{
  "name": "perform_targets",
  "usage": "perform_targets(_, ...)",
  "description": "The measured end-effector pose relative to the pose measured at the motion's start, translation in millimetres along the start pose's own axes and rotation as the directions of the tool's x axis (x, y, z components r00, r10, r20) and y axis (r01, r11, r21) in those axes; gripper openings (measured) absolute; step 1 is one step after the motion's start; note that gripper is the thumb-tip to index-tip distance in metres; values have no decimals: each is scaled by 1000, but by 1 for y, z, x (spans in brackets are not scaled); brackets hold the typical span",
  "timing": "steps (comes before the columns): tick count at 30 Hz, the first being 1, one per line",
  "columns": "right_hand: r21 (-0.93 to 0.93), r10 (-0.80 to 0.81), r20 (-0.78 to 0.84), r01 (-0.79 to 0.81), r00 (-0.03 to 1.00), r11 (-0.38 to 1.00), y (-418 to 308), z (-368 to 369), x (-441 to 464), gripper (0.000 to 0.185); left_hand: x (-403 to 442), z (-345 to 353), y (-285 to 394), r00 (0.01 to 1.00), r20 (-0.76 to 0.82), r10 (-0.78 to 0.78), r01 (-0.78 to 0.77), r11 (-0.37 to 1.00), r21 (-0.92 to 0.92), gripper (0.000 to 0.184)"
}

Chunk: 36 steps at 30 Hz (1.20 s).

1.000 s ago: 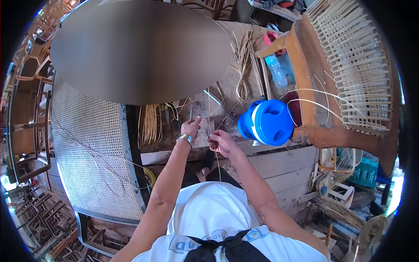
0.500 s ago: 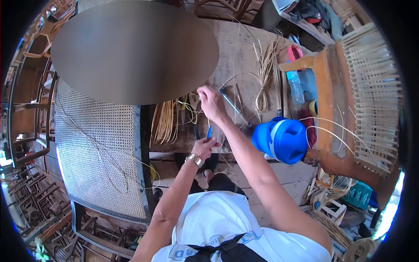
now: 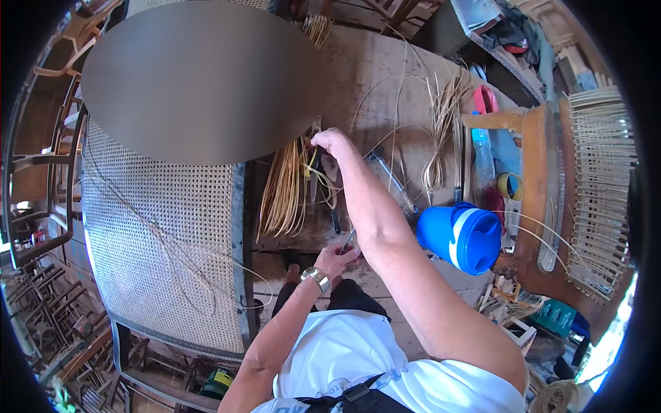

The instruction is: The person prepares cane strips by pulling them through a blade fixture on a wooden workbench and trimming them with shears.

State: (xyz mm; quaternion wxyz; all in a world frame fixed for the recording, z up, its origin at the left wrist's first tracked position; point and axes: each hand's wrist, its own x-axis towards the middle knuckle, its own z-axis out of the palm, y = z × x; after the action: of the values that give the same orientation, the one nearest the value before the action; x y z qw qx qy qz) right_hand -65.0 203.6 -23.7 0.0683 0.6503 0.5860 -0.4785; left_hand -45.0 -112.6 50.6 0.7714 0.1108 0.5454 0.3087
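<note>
Near the edge of the surface (image 3: pixel 368 76), the left hand (image 3: pixel 334 261) pinches a slim tool (image 3: pixel 349 241) between its fingers; the right hand (image 3: pixel 326 140) reaches beside a cane bundle (image 3: pixel 284 196), whether gripping I can't tell.

Colours from my view centre: golden-tan strand bundle (image 3: pixel 281 196) at 9 o'clock. Cane panel (image 3: pixel 165 255) at 8: cream, fine grid of holes, near-black edge (image 3: pixel 239 261). Chair (image 3: pixel 534 213) at 3: orange-brown, seat (image 3: pixel 602 186) weave pale beige, criss-cross. Jug (image 3: pixel 435 230), 3:30: bright blue, white band (image 3: pixel 456 237). My shirt (image 3: pixel 337 341) at 6: white. My watch (image 3: pixel 315 278), 6: silvery-gold.
</note>
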Motion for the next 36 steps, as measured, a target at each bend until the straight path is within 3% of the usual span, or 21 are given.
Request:
perform_targets(1, 4, 2, -1, -2, 1000, 1000, 5, -1, 3, 31, -5, 1, 4, 1000, 0, -2, 2, 1000, 4, 23)
perform_targets(3, 292, 41, 57, -56, 998, 955, 16, -6, 8, 27, -12, 4, 10, 999, 20, -27, 29, 991, -133, 24)
perform_targets(5, 571, -52, -25, 56, 998, 819, 11, -35, -18, 28, -13, 3, 12, 999, 26, -48, 51, 991, -124, 25)
perform_targets(7, 594, -175, -153, 232, 973, 770, 6, -72, -33, 28, -10, 2, 12, 997, 38, -60, 64, 992, -105, 25)
perform_targets(8, 617, -148, -212, 249, 966, 746, 2, -92, -48, 31, -5, 1, 7, 999, 30, -40, 42, 997, -61, 24)
perform_targets(9, 669, 11, -114, 69, 993, 740, -17, -118, -89, 40, -2, 1, 6, 1000, 22, -17, 17, 1000, -18, 23)
perform_targets(11, 696, -125, 63, 46, 990, 717, -7, -151, -90, 47, 0, 1, 8, 998, 50, -33, 33, 999, 4, 22)
perform_targets(13, 680, -124, 45, 61, 991, 731, -9, -177, -122, 40, 4, 2, 8, 999, 23, -42, 43, 999, -33, 21)
perform_targets(15, 713, -308, 57, 177, 950, 678, -1, -200, -153, 33, 5, 3, 12, 999, 27, -40, 39, 999, 13, 19)
perform_targets(17, 711, -358, -21, 265, 934, 651, 22, -212, -166, 31, 9, 2, 12, 999, 38, 0, 2, 999, -48, 21)
perform_targets(19, 862, -391, -268, 401, 880, 312, 43, -212, -170, 32, 10, 2, 16, 999, 37, 27, -25, 998, -51, 19)
perform_targets(20, 965, -385, -212, 254, 898, 61, 54, -200, -187, 33, 11, 3, 18, 999, -10, 43, -44, 997, -62, 19)
perform_targets(21, 978, -495, -210, 189, 843, -92, 55, -188, -215, 32, 14, 2, 19, 997, -58, 59, -63, 995, -72, 19)
perform_targets(23, 960, -447, -267, 195, 854, -200, 65, -168, -245, 30, 22, 1, 21, 996, -40, 74, -77, 993, -92, 20)
perform_targets(25, 943, -499, -303, 180, 812, -278, 96, -152, -240, 28, 24, 1, 23, 997, -42, 71, -73, 995, -71, 21)
perform_targets(26, 948, -586, -306, 184, 750, -259, 116, -145, -233, 23, 19, 4, 29, 997, -22, 70, -72, 996, -53, 21)
perform_targets(27, 946, -581, -309, 182, 753, -267, 122, -136, -245, 23, 18, 4, 28, 998, -24, 64, -65, 997, -46, 21)
perform_targets(29, 901, -462, -414, 424, 784, -89, 128, -116, -278, 29, 20, 6, 29, 997, -6, 77, -77, 995, -62, 21)
perform_targets(31, 911, -490, -390, 403, 779, -86, 142, -106, -288, 33, 20, 8, 26, 997, -26, 75, -76, 995, -62, 21)
perform_targets(33, 907, -448, -304, 400, 841, 134, 152, -101, -304, 34, 19, 8, 26, 997, -9, 78, -79, 995, -60, 21)
perform_targets(36, 930, -490, -236, 342, 839, 138, 157, -98, -321, 44, 16, 9, 25, 996, -15, 93, -94, 992, -88, 21)
